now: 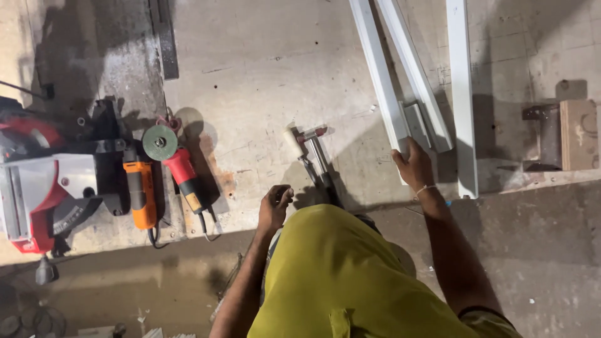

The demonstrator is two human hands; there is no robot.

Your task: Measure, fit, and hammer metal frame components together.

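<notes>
Fingers of the right hand (413,166) are closed over the near end of a white channel profile (380,75), which is laid on the worn workbench (275,69) and runs away toward the far edge. Two more white profiles (462,94) are laid just beside it. The left hand (274,206) is loosely curled, with nothing seen in its grasp, near a long-handled tool (313,159). Two angle grinders (159,172) and a red mitre saw (37,188) are set well to the left.

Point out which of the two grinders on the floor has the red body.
The red grinder lies right of the orange grinder, with the green disc at its head.
</notes>
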